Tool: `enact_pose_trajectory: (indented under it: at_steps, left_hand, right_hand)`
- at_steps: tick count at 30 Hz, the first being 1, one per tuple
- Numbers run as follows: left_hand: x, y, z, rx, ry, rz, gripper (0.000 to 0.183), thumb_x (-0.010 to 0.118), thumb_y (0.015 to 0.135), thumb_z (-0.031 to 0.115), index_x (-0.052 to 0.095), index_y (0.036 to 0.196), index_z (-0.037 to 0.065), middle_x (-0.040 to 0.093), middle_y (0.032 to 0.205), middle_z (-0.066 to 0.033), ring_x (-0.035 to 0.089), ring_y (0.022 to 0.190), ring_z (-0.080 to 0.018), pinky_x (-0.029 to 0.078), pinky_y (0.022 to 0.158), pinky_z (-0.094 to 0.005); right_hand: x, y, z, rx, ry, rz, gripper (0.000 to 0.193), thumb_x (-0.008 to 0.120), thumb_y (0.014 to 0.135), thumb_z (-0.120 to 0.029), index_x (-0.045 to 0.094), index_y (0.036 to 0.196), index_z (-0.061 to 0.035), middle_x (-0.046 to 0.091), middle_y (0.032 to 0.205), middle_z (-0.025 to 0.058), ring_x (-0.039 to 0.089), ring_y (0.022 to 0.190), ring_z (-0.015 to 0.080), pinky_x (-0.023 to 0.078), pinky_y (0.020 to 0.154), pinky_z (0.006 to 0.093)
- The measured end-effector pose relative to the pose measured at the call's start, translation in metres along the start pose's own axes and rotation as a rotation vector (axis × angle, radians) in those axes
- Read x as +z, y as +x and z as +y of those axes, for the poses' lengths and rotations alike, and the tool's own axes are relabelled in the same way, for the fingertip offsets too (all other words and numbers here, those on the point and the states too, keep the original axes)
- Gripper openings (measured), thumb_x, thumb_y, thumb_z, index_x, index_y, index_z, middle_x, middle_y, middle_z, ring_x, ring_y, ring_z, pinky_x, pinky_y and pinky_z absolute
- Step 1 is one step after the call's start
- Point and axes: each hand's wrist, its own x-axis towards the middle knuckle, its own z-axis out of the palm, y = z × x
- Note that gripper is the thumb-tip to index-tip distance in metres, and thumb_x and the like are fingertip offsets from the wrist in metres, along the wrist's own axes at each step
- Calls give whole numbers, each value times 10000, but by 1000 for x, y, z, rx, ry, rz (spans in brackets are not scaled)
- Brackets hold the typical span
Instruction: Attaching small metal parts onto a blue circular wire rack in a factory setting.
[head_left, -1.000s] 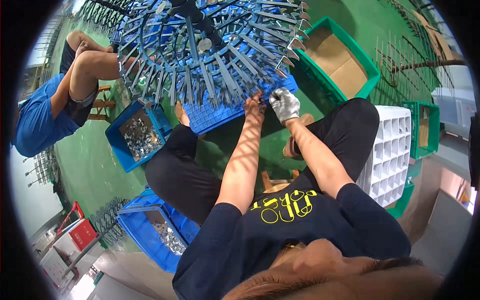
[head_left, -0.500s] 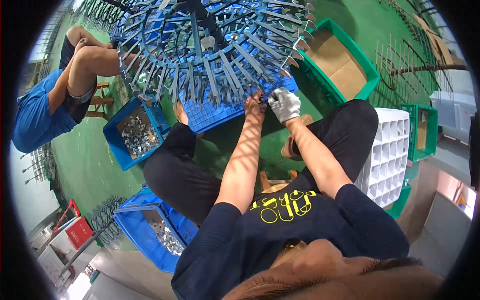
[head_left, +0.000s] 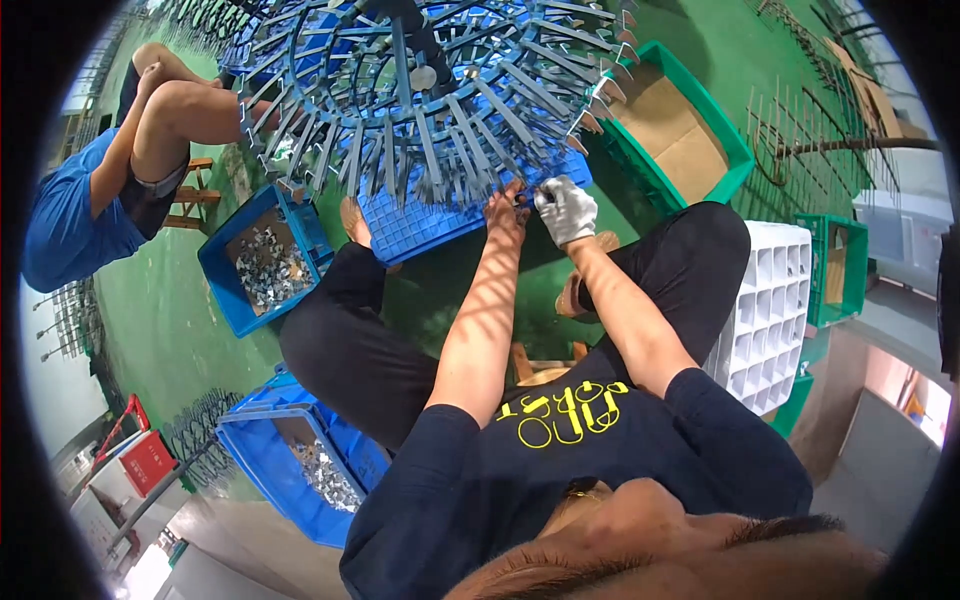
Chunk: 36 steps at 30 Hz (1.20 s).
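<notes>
A large round rack (head_left: 430, 150) with rings of flat metal prongs hangs in front of me, its outer prongs tipped with small clips or hooks. At its near lower rim, my bare left hand (head_left: 506, 208) has its fingers bent and closed against the prong ends; what they hold is too small to make out. Just to the right, my right hand (head_left: 568, 212), in a white glove, is closed in a pinch with a small dark bit showing at the fingertips. Both hands are close together but apart, above the near edge of a blue crate (head_left: 420, 230) under the rack.
Blue bins of small metal parts (head_left: 268, 268) (head_left: 326, 476) stand to my left. Rightward are a green crate lined with cardboard (head_left: 690, 140), a white compartment tray (head_left: 765, 310) and another green crate (head_left: 838, 270). A person in blue (head_left: 85, 210) sits at the far left.
The rack has shifted slightly to the right in the picture, while the bins and the seated person appear a little further left. Both hands stay at the rack's rim, nearly unmoved.
</notes>
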Motion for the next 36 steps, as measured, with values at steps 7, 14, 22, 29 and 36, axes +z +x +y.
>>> enact_pose_trajectory:
  at_steps: [7,14,22,29,36]
  left_hand:
    - [2,-3,1,11,14,-5,174,740,758,193,629,843,90,593,737,-39,514,552,-111,396,425,-224]
    - [-1,1,0,4,13,-11,184,745,753,195,643,865,92,590,722,-36,507,547,-107,401,439,-229]
    - [-1,2,0,-18,37,-7,211,745,747,187,664,920,97,601,724,-9,506,558,-103,396,449,-231]
    - [-3,3,-1,20,89,-44,238,718,774,242,665,951,92,615,750,-8,510,557,-103,393,455,-231]
    - [-36,-25,2,-138,100,-251,445,566,862,499,656,997,84,641,796,-21,537,558,-109,384,421,-239]
  right_hand:
    - [0,4,-4,42,-94,-69,169,609,782,-309,636,772,-143,635,797,34,604,660,288,468,579,369]
    - [-2,7,-7,102,-115,-167,212,581,799,-345,633,770,-142,645,800,44,608,671,293,472,592,375]
    - [4,10,-6,122,-140,-231,248,549,823,-365,631,766,-138,655,819,55,612,687,301,478,618,380]
    - [16,9,6,71,-115,-251,269,520,837,-346,613,800,-96,660,853,95,620,733,331,481,634,395]
    - [-27,6,-18,172,54,-225,233,543,813,-305,664,841,-108,677,846,79,622,745,309,485,667,370]
